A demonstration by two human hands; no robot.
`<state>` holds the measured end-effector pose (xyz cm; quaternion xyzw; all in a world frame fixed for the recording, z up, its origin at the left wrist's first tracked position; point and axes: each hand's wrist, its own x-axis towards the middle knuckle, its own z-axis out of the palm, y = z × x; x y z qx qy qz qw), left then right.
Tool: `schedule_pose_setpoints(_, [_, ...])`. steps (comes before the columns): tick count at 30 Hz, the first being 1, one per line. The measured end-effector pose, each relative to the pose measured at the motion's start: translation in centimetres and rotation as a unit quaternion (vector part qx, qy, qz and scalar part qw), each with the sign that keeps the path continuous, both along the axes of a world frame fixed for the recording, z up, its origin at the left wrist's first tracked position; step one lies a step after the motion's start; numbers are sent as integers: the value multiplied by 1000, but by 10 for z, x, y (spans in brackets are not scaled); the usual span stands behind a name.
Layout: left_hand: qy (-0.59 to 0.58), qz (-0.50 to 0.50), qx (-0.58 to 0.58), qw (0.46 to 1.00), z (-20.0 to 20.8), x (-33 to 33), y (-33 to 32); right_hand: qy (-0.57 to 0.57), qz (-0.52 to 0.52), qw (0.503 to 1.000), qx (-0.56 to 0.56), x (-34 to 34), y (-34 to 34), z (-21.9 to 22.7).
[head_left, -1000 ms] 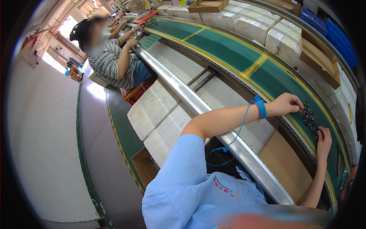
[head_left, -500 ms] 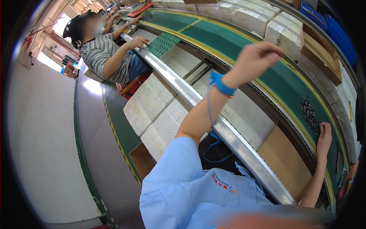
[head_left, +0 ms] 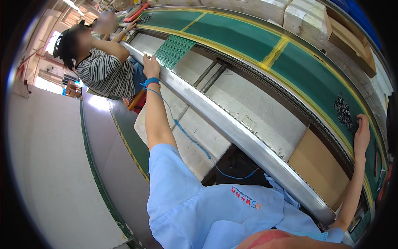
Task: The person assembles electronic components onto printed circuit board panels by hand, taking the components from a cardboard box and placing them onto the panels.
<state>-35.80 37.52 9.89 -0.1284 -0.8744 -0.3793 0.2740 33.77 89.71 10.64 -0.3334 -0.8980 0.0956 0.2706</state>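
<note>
The green circuit-board panel (head_left: 174, 50) is being reached for by the left hand (head_left: 151, 66), nothing held; the right hand (head_left: 361, 135), empty, is being rested beside loose black components (head_left: 343, 111), which risk being scattered.

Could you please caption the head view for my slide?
Left hand rests on the metal rail beside a green circuit panel; right hand touches small dark parts.

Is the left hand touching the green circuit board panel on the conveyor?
Cannot tell. In the head view the left hand rests on the metal rail beside the green panel.
</note>
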Motion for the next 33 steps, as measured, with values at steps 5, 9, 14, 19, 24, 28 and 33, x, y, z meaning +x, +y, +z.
schedule_pose_setpoints(5, [-136, 59, -154, 977, 14, 19, 26, -33, -18, 999, 0, 13, -3, 4])
schedule_pose_setpoints(9, [-127, 57, -267, 953, 12, 26, 27, -32, -17, 998, 46, 16, -3, 4])
schedule_pose_setpoints(14, [-12, 13, -438, 899, -1, 27, -21, 46, -43, 998, -28, -18, -30, 15])
schedule_pose_setpoints(19, [-26, -74, -328, 941, 8, 117, 24, 80, 4, 997, 3, -9, -31, 21])
schedule_pose_setpoints(24, [19, -163, -354, 921, 22, 223, 41, 118, -6, 989, -84, -17, -40, 23])
schedule_pose_setpoints(28, [53, -264, -371, 888, 42, 300, 60, 93, 19, 995, -22, -13, -37, 22])
schedule_pose_setpoints(33, [29, -405, -397, 823, 75, 376, 89, 53, -12, 998, -14, -18, -43, 24])
